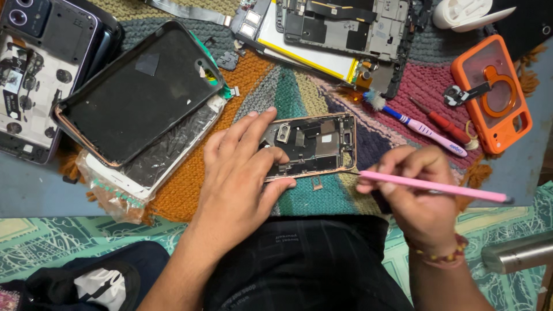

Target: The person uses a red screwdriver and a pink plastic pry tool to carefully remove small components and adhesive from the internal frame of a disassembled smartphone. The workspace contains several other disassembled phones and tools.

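Two hands are engaged: the opened phone frame (311,145), lying mid-mat, is best pinned flat under the left hand (242,173) whose fingers are closed on its left end, while the pink tool (432,187), pinched in the right hand (412,193), is worked gently at the frame's near right corner.

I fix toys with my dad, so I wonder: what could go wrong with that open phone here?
The pink tool in the right hand pokes at the opened phone frame's corner; a slip might scratch its bare parts. A tiny loose piece lies beside the frame on the woven mat and could get lost. The left hand grips only one end, so the frame might shift.
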